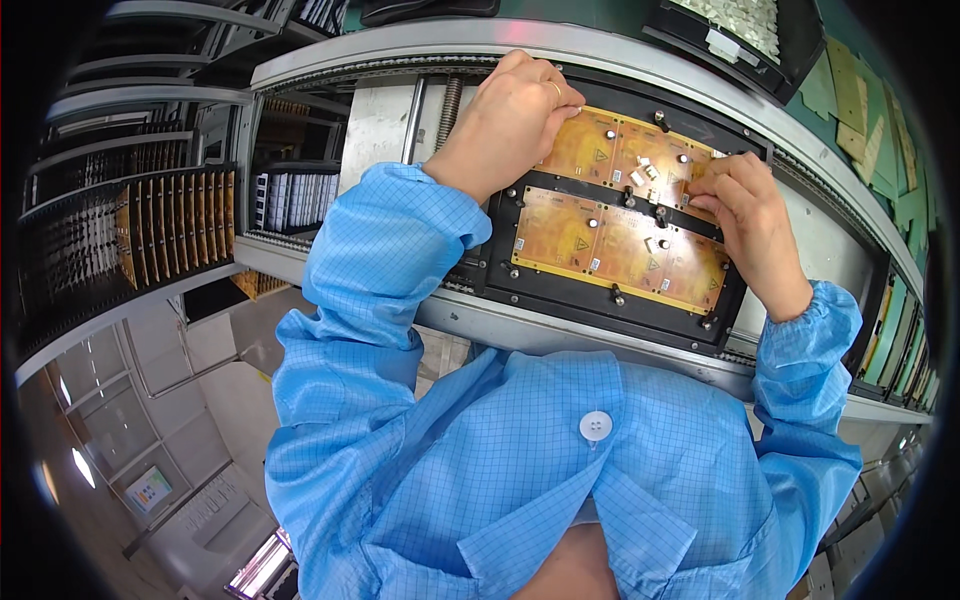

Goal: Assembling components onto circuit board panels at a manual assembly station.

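Observation:
Two yellow-brown circuit boards lie one above the other in a black frame [560,283]. At the far board's [570,150] upper left corner, my left hand [515,115] has its fingers pinched together. My right hand [748,215] is pinched over that board's right end, fingertips low against the surface. Whatever either pinch holds is hidden or too small to name. Several small white connectors [650,172] lie loose in the middle of the far board. On the near board [555,235], another white piece [652,245] sits. Black knobbed pins [618,295] stand along the frame.
A black bin of small white parts [745,20] stands beyond the far metal rail [600,45]. At left, a rack [180,225] holds several upright boards. Green and tan board pieces [850,90] lie at far right. The near rail [530,325] runs before my body.

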The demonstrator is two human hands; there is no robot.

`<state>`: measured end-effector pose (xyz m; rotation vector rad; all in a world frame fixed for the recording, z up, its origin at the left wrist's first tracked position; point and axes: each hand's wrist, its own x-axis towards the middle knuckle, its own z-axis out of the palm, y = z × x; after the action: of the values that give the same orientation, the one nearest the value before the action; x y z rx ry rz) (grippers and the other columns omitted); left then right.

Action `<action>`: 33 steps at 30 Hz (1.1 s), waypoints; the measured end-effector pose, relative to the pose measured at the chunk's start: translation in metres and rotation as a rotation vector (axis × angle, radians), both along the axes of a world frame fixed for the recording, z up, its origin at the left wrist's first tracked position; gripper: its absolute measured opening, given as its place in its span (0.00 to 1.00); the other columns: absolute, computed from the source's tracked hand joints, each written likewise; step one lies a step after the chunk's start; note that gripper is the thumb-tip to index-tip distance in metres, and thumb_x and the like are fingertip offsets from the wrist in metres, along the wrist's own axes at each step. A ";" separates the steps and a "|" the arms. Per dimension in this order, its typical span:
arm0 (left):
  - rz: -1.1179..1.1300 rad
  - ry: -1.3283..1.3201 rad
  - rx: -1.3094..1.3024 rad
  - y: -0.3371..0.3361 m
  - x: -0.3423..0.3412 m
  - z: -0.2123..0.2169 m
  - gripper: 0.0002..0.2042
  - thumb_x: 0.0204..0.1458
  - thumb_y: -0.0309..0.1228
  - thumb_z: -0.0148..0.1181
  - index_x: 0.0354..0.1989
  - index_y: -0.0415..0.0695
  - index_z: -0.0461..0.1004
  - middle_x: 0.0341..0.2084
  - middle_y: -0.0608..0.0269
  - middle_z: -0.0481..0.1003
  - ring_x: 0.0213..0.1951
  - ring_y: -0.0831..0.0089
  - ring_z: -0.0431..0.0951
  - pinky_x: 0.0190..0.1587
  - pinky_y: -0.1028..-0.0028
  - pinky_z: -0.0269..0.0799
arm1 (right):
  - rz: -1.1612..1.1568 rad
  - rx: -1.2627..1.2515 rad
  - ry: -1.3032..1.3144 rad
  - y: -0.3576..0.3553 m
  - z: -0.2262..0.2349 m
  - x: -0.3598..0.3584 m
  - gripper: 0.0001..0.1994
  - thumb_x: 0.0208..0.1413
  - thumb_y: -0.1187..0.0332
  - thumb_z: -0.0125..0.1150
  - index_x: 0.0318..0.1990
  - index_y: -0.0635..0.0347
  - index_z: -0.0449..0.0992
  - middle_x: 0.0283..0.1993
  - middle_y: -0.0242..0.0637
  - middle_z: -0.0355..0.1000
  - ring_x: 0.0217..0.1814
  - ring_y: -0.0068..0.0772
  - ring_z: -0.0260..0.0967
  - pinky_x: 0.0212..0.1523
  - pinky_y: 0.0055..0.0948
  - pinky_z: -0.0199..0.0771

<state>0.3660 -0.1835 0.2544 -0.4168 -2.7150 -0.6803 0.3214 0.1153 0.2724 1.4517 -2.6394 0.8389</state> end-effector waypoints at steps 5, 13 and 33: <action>-0.017 -0.003 0.004 -0.001 0.000 -0.004 0.06 0.52 0.25 0.64 0.35 0.42 0.85 0.34 0.60 0.79 0.46 0.59 0.75 0.52 0.65 0.73 | -0.059 -0.090 -0.109 0.003 0.012 -0.005 0.08 0.52 0.85 0.61 0.38 0.66 0.76 0.41 0.41 0.71 0.40 0.42 0.71 0.42 0.31 0.74; -0.014 -0.024 -0.085 0.004 -0.002 0.005 0.12 0.51 0.27 0.65 0.45 0.42 0.80 0.39 0.55 0.76 0.49 0.55 0.72 0.55 0.61 0.71 | -0.314 -0.113 -0.702 -0.003 0.026 -0.028 0.07 0.65 0.74 0.58 0.45 0.67 0.81 0.36 0.29 0.76 0.37 0.14 0.70 0.38 0.20 0.73; -0.057 -0.502 0.742 0.015 0.018 0.036 0.09 0.60 0.25 0.61 0.46 0.35 0.77 0.28 0.69 0.76 0.32 0.88 0.75 0.36 0.85 0.73 | 0.081 -0.032 -0.190 -0.046 0.014 -0.048 0.07 0.57 0.81 0.59 0.43 0.68 0.79 0.37 0.40 0.72 0.38 0.35 0.72 0.39 0.30 0.73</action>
<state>0.3843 -0.1690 0.2900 -0.1422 -2.5950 -1.9190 0.2731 0.0692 0.2862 1.5537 -2.6994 1.0727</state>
